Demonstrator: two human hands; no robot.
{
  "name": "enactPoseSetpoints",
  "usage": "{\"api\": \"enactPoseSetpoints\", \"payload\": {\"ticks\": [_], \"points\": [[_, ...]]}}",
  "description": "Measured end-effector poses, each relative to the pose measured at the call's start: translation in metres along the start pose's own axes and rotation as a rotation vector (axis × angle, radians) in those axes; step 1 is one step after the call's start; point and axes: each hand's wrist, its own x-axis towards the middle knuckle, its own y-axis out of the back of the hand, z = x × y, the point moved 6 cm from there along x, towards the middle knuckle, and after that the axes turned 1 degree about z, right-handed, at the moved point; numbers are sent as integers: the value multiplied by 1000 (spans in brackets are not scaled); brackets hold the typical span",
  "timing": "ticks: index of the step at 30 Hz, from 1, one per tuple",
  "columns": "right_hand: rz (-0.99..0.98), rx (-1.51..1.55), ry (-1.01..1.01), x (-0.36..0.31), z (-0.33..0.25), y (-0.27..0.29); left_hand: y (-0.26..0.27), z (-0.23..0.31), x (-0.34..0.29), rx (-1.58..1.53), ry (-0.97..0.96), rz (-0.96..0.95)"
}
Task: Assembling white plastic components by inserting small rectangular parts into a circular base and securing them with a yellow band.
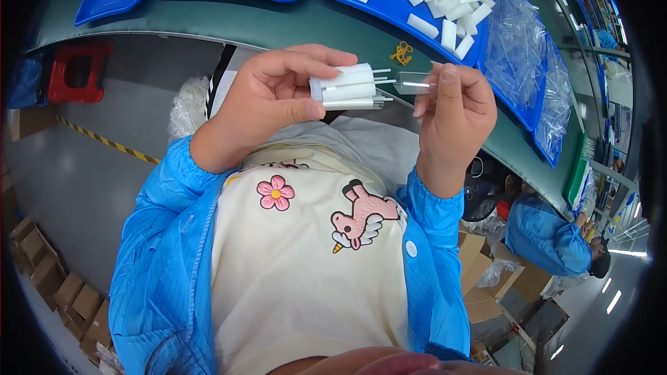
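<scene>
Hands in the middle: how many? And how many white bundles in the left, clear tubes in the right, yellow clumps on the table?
Left hand and right hand: 2
White bundle: 1
Clear tube: 1
Yellow clump: 1
Total: 5

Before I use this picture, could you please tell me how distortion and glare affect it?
Head view: the green table bows along its edge; ceiling lights at lower right glare white; clear plastic pieces at right glint, outlines merging; the clear tube in the right hand shows mainly by its edges.
</scene>
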Motion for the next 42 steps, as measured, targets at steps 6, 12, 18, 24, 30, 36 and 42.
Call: {"api": "enactPoseSetpoints", "payload": {"ticks": [6, 12, 18, 24, 30, 36, 42], "points": [[-56, -83, -9, -9, 3, -15, 2, -1, -1, -12, -91, -36], [-32, 45, -51, -14, 14, -16, -1, 1, -4, 56, -40, -5], [11, 16, 164, -20, 16, -23, -2, 5, -3, 225, 59, 6], [26, 55, 176, -20, 20, -21, -2, 18, 1, 474, 89, -93], [-129, 19, 39, -17, 23, -27, 1, 14, -1, 236, 75, -53], [-101, -98, 153, -21, 19, -30, -4, 6, -3, 205, 86, -73], [-41, -89, 179, -26, 7, -37, -5, -1, -4, 95, 47, -35]]}}
